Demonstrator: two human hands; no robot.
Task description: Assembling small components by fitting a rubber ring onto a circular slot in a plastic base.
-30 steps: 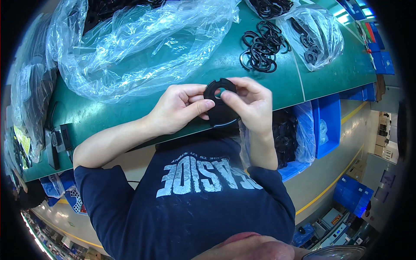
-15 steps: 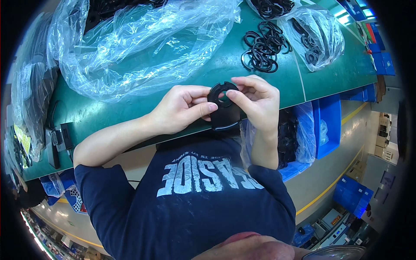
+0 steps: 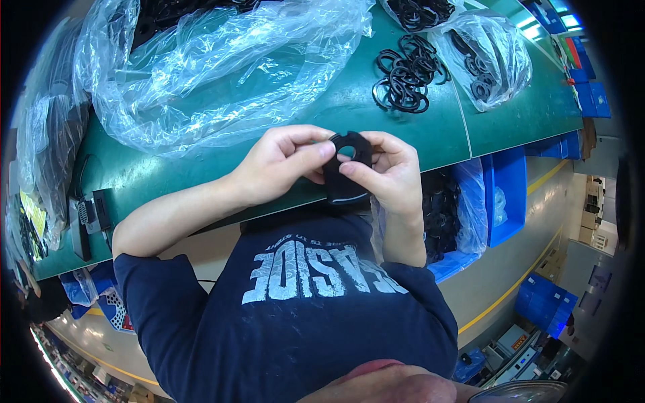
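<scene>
A flat black plastic part (image 3: 345, 181) with a round hole near its upper end is held over the near edge of the table. My left hand (image 3: 285, 161) grips its upper left rim, thumb on the face and fingers behind. At its right side my right hand (image 3: 390, 171) is closed on it, the thumb lying just below the hole. Beyond my hands, several loose black rings (image 3: 406, 77) lie in a pile on the green table (image 3: 262, 107). Whether a separate ring sits in the part is too dark to tell.
A large clear plastic bag (image 3: 201, 87) with black parts spreads over the far left. Bagged black rings (image 3: 480, 74) lie at the far right. Beside my right forearm, a lined blue bin (image 3: 463, 215) holds black parts. A small black device (image 3: 94, 215) sits at the left.
My left thumb has moved up to the part's upper left rim. My right thumb has shifted down over its face, and the right hand has lowered slightly.
</scene>
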